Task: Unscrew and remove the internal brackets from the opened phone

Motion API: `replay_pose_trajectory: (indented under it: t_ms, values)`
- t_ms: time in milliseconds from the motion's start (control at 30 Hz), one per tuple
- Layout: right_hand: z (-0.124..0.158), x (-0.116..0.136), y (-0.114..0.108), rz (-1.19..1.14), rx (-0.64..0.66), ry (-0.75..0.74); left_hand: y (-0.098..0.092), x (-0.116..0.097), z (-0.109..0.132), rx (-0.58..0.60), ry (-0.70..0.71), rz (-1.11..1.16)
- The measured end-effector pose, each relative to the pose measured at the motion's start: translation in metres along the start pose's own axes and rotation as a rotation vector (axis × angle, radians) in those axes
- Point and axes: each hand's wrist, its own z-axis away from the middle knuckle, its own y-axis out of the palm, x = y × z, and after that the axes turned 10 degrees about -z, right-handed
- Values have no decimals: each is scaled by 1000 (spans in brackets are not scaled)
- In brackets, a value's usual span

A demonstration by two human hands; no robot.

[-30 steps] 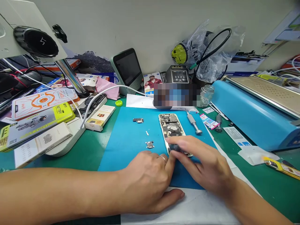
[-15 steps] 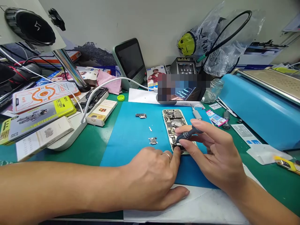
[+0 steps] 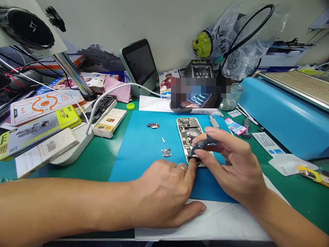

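Nearest the camera, the left hand [image 3: 164, 192] lies palm down on a white sheet of paper [image 3: 226, 223] at the bench edge. It grips nothing; its fingers are loosely spread, and its forefinger tip presses against the near end of an opened phone [image 3: 187, 131]. Just to the right, the right hand [image 3: 231, 168] pinches a slim precision screwdriver [image 3: 203, 144] between thumb and first fingers, tip angled down into the phone's near end.

The phone lies flat on a blue work mat [image 3: 136, 157], stretching away from both hands, with its screen off and its boards bare. It is probably light with a stiff frame, but the exposed circuitry looks fragile. The metal side rails seem the safest place to hold it. The screwdriver looks light and thin, and is best held at its dark ribbed grip.

Beyond the left hand, a small loose part [image 3: 166, 152] rests on the mat, with a second part [image 3: 153, 125] farther off. Past the right hand lies a spare screwdriver [image 3: 214, 122]. Farther right sits a long blue machine [image 3: 277, 120], and a small tilted screen [image 3: 140, 67] stands at the back wall.
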Motion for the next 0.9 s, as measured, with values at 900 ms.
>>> replay_pose_trajectory:
  t_ms: [900]
  values:
    - [-1,2,1,62,-6,-11,-2,-1,-2,65,-16,11]
